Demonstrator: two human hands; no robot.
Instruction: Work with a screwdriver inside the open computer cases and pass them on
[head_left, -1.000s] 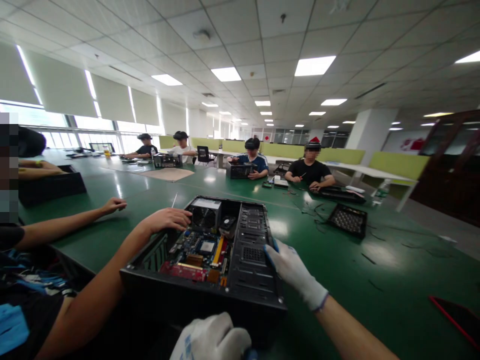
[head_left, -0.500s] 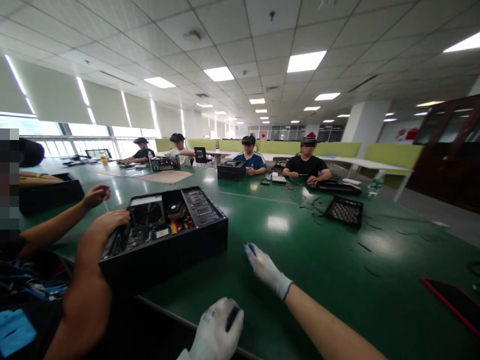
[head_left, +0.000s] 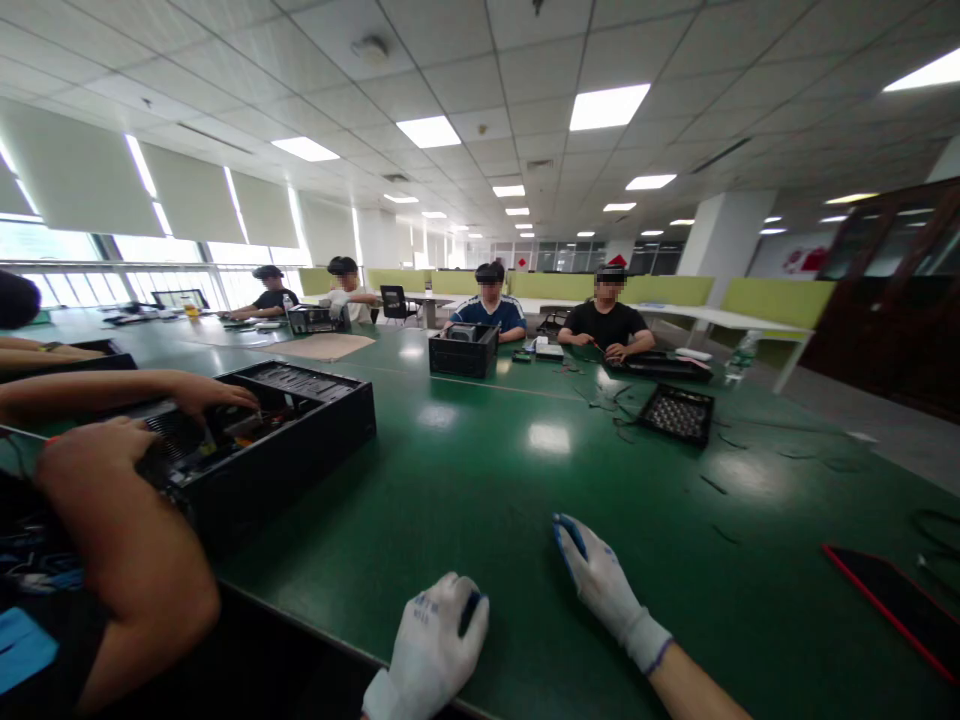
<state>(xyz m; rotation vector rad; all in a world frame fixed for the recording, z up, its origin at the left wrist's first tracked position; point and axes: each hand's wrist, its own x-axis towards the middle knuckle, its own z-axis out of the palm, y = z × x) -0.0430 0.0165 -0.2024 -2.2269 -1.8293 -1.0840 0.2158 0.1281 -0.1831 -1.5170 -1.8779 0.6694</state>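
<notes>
Head camera view is showing a black computer case (head_left: 300,445) lying on the green worktop (head_left: 465,480), its open side facing upward, which is probably giving access to the parts inside. The wearer's gloved left hand (head_left: 439,640) is lying to the right of the case, closer to the camera, over the worktop's front edge; its thumb is standing apart from the curled fingers, and nothing is visibly filling the gap. The gloved right hand (head_left: 596,580) is lying farther right of the case, thumb and fingers loosely parted, with no object showing in its grasp. Whether either palm is pressing on the surface, one cannot tell. Both gloves are likely guarding the skin against sharp metal edges.

At the case itself, a co-worker's hand (head_left: 214,393) is dipping into the opening, while the other hand (head_left: 120,440) is bending over its left end, perhaps to steady it; the exact contact is hiding behind the arm. Well to the right of the case, a red-edged black slab (head_left: 885,600) is lying flat. Beyond the case and to its right, a black tray (head_left: 677,413) is lying flat among loose cables (head_left: 621,405), seemingly set aside there.
</notes>
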